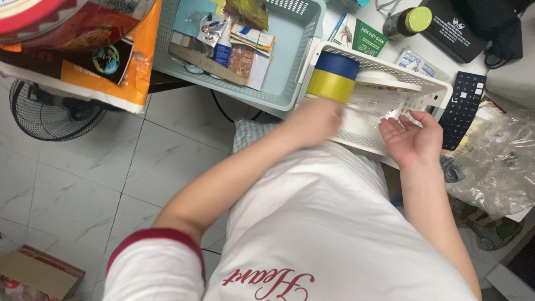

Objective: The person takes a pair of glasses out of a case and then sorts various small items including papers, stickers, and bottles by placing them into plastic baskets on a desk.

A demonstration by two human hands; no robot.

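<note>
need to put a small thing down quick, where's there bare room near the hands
The white basket has some bare floor between the yellow and blue tape rolls and the right hand. The desk strip between the basket and the black keyboard is narrow. The blue-grey basket is bare at its right side, crowded on its left.

A home, this one, a cluttered room with a desk: pale marble-look floor tiles (167, 139) underfoot and a black fan (50, 114) standing on them at the left. Along the desk (440, 53) edge sit a blue basket (290, 67) of odds and ends and a white basket (429, 86) with tape rolls (333, 77). A keyboard (463, 108), jar (408, 22) and crumpled plastic bag (499, 161) crowd the right side.
</note>
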